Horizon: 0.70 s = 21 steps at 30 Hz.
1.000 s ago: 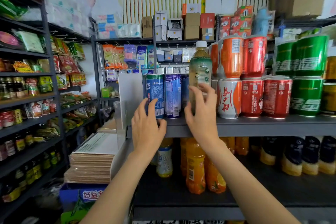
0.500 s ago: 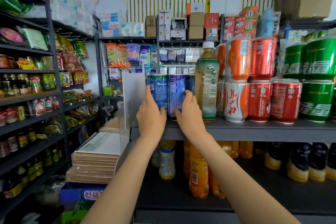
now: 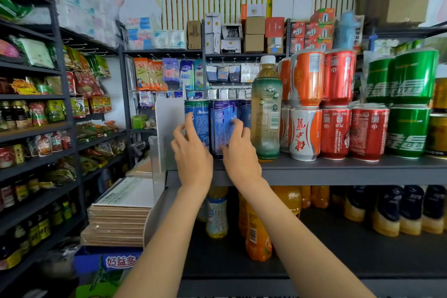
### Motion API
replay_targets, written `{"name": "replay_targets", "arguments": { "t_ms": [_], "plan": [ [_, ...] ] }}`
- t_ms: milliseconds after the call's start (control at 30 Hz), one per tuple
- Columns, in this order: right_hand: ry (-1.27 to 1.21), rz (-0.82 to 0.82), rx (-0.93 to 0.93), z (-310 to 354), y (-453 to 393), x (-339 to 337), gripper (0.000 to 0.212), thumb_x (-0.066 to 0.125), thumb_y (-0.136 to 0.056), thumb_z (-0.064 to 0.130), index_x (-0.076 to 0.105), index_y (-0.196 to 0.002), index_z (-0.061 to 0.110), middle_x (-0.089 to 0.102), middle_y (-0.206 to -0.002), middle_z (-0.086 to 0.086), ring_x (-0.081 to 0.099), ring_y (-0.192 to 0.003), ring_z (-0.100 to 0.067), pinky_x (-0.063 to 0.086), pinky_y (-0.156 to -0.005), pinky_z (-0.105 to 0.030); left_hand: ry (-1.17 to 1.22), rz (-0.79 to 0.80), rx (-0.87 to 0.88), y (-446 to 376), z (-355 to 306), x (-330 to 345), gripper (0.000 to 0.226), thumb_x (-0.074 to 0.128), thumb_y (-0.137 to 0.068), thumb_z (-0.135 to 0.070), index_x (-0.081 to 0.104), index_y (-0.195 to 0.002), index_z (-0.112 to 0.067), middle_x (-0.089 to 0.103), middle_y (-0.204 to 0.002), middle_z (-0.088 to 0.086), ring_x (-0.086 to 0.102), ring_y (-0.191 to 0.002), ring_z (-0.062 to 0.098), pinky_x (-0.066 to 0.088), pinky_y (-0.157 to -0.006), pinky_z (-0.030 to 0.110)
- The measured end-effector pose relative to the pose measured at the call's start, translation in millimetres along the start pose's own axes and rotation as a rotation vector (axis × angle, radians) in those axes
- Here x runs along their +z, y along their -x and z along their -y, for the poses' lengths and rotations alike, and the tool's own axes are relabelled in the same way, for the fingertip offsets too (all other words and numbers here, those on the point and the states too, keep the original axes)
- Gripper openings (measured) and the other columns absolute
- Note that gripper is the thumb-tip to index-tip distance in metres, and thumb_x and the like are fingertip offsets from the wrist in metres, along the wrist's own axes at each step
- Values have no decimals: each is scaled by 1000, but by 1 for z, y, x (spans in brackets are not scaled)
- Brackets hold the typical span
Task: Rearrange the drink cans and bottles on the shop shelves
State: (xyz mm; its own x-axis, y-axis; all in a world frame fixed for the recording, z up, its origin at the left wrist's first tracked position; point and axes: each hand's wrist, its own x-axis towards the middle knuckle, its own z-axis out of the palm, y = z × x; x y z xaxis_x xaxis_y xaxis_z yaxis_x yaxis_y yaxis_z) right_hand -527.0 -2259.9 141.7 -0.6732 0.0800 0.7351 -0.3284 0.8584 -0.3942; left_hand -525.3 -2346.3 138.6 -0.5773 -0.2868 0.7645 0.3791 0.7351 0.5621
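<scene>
Three tall blue cans stand at the left end of the grey shelf point(image 3: 338, 169). My left hand point(image 3: 191, 155) touches the front of the leftmost blue can point(image 3: 197, 113) with its fingers spread. My right hand point(image 3: 239, 155) holds the middle blue can point(image 3: 221, 118), thumb on its front and fingers bent round its right side. The third blue can point(image 3: 245, 111) is partly hidden behind my right hand. A green tea bottle point(image 3: 266, 109) with a white cap stands just to the right, touched by neither hand.
Orange-and-white cans point(image 3: 304, 133), red cans point(image 3: 336, 133) and green cans point(image 3: 408, 133) are stacked two high to the right. A white divider panel point(image 3: 167, 123) closes the shelf's left end. Orange juice bottles point(image 3: 256, 237) and dark bottles fill the shelf below. Snack racks line the left.
My right hand let go of the tea bottle and moved left onto the blue cans. Both hands first lay flat on the cans; their fingers now spread and bend around them.
</scene>
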Motion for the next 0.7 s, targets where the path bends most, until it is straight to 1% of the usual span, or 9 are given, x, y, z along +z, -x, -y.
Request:
{"name": "replay_targets", "arguments": {
  "t_ms": [133, 300, 367, 433, 500, 533, 600, 667, 700],
  "plan": [
    [-161, 207, 34, -2, -11, -7, 80, 62, -89, 22, 8, -145, 4, 44, -134, -21, 49, -117, -35, 42, -87, -37, -57, -20, -14, 2, -1, 3, 75, 57, -84, 2, 20, -146, -19, 30, -138, 15, 32, -121, 34, 37, -93, 43],
    [-152, 164, 30, 3, -9, -7, 84, 65, -87, 20, 7, -147, 6, 38, -136, -19, 48, -119, -34, 42, -89, -35, -93, -34, -14, 2, -1, 5, 72, 56, -85, 1, 22, -145, -19, 31, -140, 14, 33, -121, 34, 39, -90, 44],
    [-99, 18, -61, 4, -1, -9, 78, 64, -87, 18, 14, -145, 3, 38, -136, -17, 44, -121, -30, 40, -96, -34, -58, -72, 16, 3, -1, 4, 67, 56, -83, 3, 30, -142, -15, 34, -138, 15, 35, -120, 33, 38, -91, 43],
    [-93, -291, -119, -1, 0, -22, 67, 66, -84, 12, 31, -139, 0, 41, -133, -17, 42, -122, -28, 38, -103, -35, 24, -135, 89, 7, 0, 3, 59, 54, -81, 7, 39, -135, -9, 40, -132, 16, 39, -116, 31, 37, -92, 40],
    [-111, -516, -44, -15, -6, -41, 68, 71, -80, 15, 35, -136, -1, 39, -135, -19, 38, -125, -30, 34, -108, -37, 95, -143, 149, 11, 2, 2, 54, 52, -81, 8, 42, -132, -6, 42, -128, 16, 41, -115, 27, 37, -93, 36],
    [-116, -511, 28, -22, -11, -48, 75, 72, -79, 20, 31, -138, -1, 34, -139, -21, 34, -129, -31, 30, -110, -37, 120, -114, 153, 13, 2, 3, 53, 50, -83, 6, 41, -134, -7, 43, -128, 14, 41, -117, 26, 38, -94, 35],
    [-166, -313, 148, -33, -20, -53, 92, 73, -79, 27, 14, -145, 2, 27, -146, -19, 28, -135, -30, 27, -110, -36, 139, -36, 139, 15, -1, 6, 52, 48, -89, 0, 35, -139, -10, 45, -131, 10, 45, -120, 24, 40, -95, 36],
    [-197, -130, 193, -37, -23, -48, 101, 73, -79, 28, 3, -148, 5, 29, -146, -18, 34, -132, -30, 33, -105, -36, 74, 34, 130, 16, -10, 10, 54, 46, -94, -10, 27, -144, -11, 45, -135, 9, 45, -122, 24, 41, -94, 37],
    [-183, -109, 186, -38, -20, -47, 102, 73, -79, 28, 1, -148, 7, 31, -145, -18, 36, -130, -30, 35, -102, -36, 37, 62, 116, 17, -14, 12, 56, 46, -95, -15, 22, -146, -11, 44, -136, 10, 43, -124, 25, 40, -94, 36]
  ]
}}
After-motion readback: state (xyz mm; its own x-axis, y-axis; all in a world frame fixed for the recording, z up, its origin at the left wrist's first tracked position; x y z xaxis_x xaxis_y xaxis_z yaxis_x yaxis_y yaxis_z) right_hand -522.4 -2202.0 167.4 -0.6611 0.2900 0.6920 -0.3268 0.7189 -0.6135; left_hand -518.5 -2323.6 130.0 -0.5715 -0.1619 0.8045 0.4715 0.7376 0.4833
